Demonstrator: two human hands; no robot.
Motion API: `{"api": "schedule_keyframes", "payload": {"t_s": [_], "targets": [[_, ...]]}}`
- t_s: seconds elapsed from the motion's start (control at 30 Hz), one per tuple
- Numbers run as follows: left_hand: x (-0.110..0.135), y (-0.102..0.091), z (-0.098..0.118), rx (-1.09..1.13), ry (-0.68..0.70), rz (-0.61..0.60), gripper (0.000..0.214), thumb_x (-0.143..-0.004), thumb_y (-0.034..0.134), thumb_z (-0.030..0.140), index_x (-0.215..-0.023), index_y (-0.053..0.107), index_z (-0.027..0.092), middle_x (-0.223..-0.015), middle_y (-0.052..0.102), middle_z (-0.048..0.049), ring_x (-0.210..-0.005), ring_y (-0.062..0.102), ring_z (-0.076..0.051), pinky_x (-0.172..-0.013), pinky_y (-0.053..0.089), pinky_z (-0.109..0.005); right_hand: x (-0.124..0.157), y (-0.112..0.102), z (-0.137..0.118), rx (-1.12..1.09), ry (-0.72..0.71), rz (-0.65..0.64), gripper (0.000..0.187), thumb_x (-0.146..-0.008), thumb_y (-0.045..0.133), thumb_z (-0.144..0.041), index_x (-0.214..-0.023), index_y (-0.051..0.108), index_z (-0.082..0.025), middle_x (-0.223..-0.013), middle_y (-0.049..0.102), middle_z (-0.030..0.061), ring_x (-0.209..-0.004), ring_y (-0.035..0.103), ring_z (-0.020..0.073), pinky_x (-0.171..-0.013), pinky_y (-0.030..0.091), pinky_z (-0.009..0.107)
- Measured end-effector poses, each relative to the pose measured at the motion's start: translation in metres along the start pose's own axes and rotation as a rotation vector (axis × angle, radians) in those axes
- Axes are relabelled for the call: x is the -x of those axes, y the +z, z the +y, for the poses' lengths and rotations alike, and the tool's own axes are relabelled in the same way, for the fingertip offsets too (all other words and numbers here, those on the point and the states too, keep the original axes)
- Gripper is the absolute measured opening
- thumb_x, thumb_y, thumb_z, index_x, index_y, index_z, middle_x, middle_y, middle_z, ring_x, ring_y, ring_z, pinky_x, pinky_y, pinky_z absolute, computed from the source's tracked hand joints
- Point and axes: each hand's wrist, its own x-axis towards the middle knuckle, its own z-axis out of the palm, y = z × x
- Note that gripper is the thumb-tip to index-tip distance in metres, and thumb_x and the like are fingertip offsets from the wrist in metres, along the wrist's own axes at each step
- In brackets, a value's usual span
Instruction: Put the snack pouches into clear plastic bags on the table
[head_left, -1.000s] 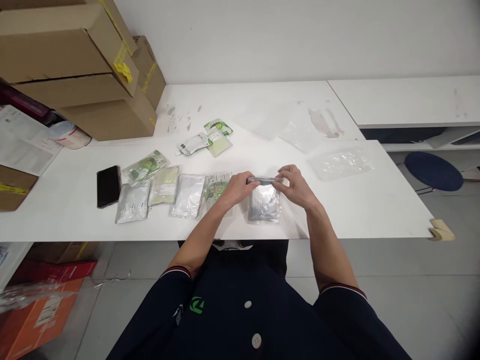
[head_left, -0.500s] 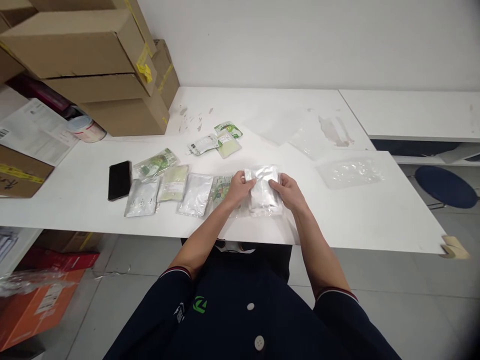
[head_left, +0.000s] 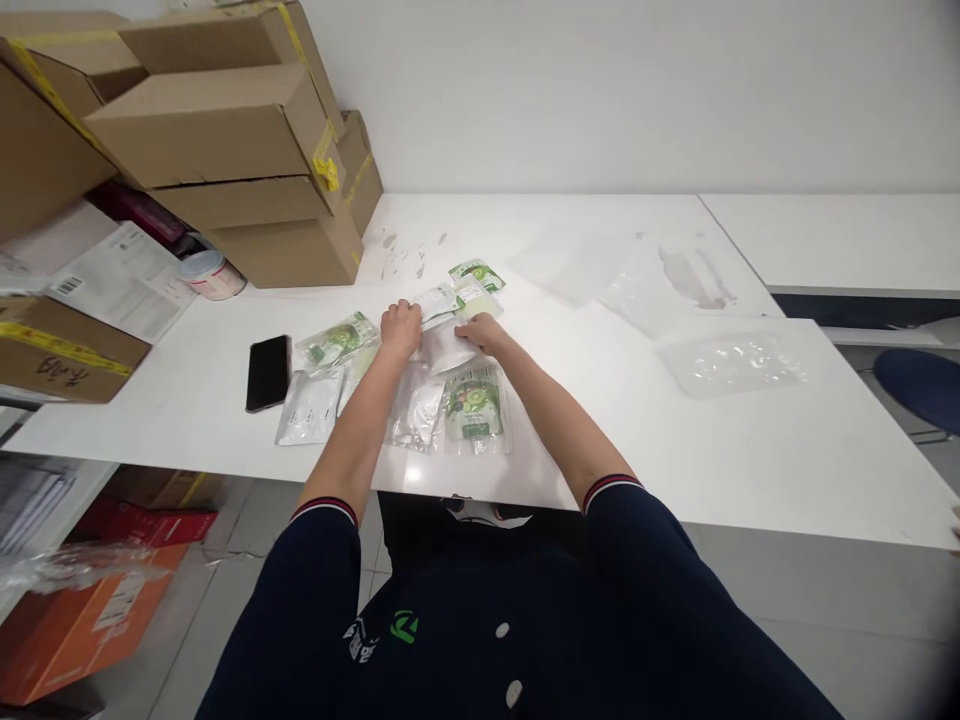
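Note:
A silver pouch in a clear plastic bag (head_left: 447,348) is between my hands, tilted over the packets on the table. My right hand (head_left: 484,333) pinches its right edge. On its left side my left hand (head_left: 402,328) is closed with curled fingers, the thumb hidden. Just behind lie a white printed pouch (head_left: 437,302), a pale green packet (head_left: 475,298) and a green fruit-print pouch (head_left: 478,273). Nearer me are a bagged green fruit-print pouch (head_left: 475,405) and another bagged silver pouch (head_left: 416,408). Left of my left forearm lie a silver packet (head_left: 310,408) and a green bagged pouch (head_left: 339,341).
A black phone (head_left: 268,373) lies left of the packets. Stacked cardboard boxes (head_left: 225,130) and a round tin (head_left: 213,275) stand at the back left. Flat clear plastic bags (head_left: 735,362) lie on the right of the white table (head_left: 675,450). A blue stool (head_left: 919,388) stands beyond it.
Both hands have moved left and away from me with the silver pouch. The bagged green pouch near the front edge is now uncovered. My view has shifted slightly left.

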Motion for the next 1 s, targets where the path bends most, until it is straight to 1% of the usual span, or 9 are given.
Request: {"api": "schedule_keyframes", "payload": {"t_s": [0.2,0.3,0.47,0.6,0.67,0.77,0.83,0.93,1.0], "targets": [[-0.030,0.001,-0.012,-0.030,0.093,-0.068,0.036,-0.088,0.038,0.006,-0.111,0.066,0.008,-0.117,0.063,-0.0246,-0.114,0.059,-0.033,-0.094,0.042,-0.042,-0.017,0.019,-0.005,0.165,-0.055,0.075,0.029,-0.073,0.076,-0.027,-0.094,0.058,-0.016,-0.110,0.066,0.0156,-0.107,0.061,0.0302,-0.087,0.049,0.037],[-0.025,-0.016,-0.014,-0.031,0.046,0.072,0.036,-0.094,0.034,0.015,-0.113,0.064,0.010,-0.117,0.063,-0.0227,-0.111,0.060,-0.035,-0.089,0.043,-0.042,-0.022,0.029,-0.013,0.152,-0.087,0.090,0.038,-0.077,0.074,-0.032,-0.107,0.056,-0.015,-0.118,0.064,0.0155,-0.111,0.059,0.0280,-0.090,0.048,0.035],[0.005,-0.050,0.010,0.028,0.053,0.343,0.036,-0.100,0.031,0.030,-0.108,0.063,0.016,-0.115,0.061,-0.0160,-0.103,0.060,-0.029,-0.081,0.043,-0.036,-0.010,0.025,-0.016,0.012,-0.150,0.051,0.040,-0.093,0.058,-0.042,-0.121,0.053,-0.014,-0.104,0.068,0.0084,-0.083,0.067,0.0158,-0.076,0.051,0.027],[0.031,-0.059,0.050,0.139,0.234,0.436,0.040,-0.103,0.026,0.032,-0.097,0.063,0.017,-0.103,0.061,-0.0149,-0.090,0.059,-0.024,-0.074,0.041,-0.034,0.036,-0.051,0.032,0.054,-0.327,0.146,0.020,-0.092,0.058,-0.031,-0.104,0.065,-0.017,-0.109,0.068,0.0068,-0.095,0.065,0.0167,-0.087,0.050,0.029],[0.044,-0.053,0.079,0.179,0.391,0.433,0.042,-0.103,0.025,0.027,-0.089,0.063,0.017,-0.089,0.060,-0.0139,-0.081,0.057,-0.023,-0.071,0.040,-0.036,0.067,-0.109,0.072,0.218,-0.250,0.419,0.020,-0.093,0.055,-0.029,-0.100,0.067,-0.015,-0.106,0.068,0.0107,-0.101,0.063,0.0216,-0.096,0.047,0.036],[0.069,-0.028,0.132,0.219,0.689,0.395,0.038,-0.098,0.029,0.014,-0.084,0.064,0.017,-0.080,0.060,-0.0131,-0.080,0.056,-0.023,-0.073,0.039,-0.038,0.109,-0.189,0.138,0.500,0.051,0.852,0.047,-0.087,0.064,-0.036,-0.127,0.058,-0.012,-0.137,0.051,0.0236,-0.128,0.046,0.0368,-0.103,0.040,0.051],[0.090,-0.004,0.170,0.204,0.853,0.336,0.036,-0.094,0.033,0.007,-0.083,0.066,0.015,-0.078,0.061,-0.0139,-0.079,0.056,-0.023,-0.071,0.037,-0.039,0.128,-0.224,0.175,0.612,0.230,0.838,0.071,-0.081,0.070,-0.031,-0.143,0.043,-0.008,-0.152,0.032,0.0300,-0.138,0.034,0.0427,-0.106,0.035,0.055],[0.123,0.033,0.216,0.136,1.025,0.208,0.035,-0.090,0.036,0.002,-0.078,0.068,0.012,-0.076,0.062,-0.0160,-0.075,0.057,-0.024,-0.065,0.034,-0.038,0.147,-0.247,0.211,0.637,0.322,0.642,0.046,-0.088,0.052,-0.018,-0.132,0.053,-0.004,-0.136,0.051,0.0313,-0.129,0.047,0.0407,-0.099,0.040,0.053],[0.138,0.050,0.234,0.139,1.004,0.134,0.034,-0.089,0.038,0.001,-0.080,0.069,0.010,-0.081,0.064,-0.0174,-0.080,0.059,-0.026,-0.067,0.036,-0.038,0.157,-0.249,0.218,0.613,0.291,0.647,0.034,-0.092,0.042,-0.017,-0.116,0.063,-0.007,-0.115,0.064,0.0266,-0.115,0.058,0.0366,-0.094,0.043,0.052]]}}
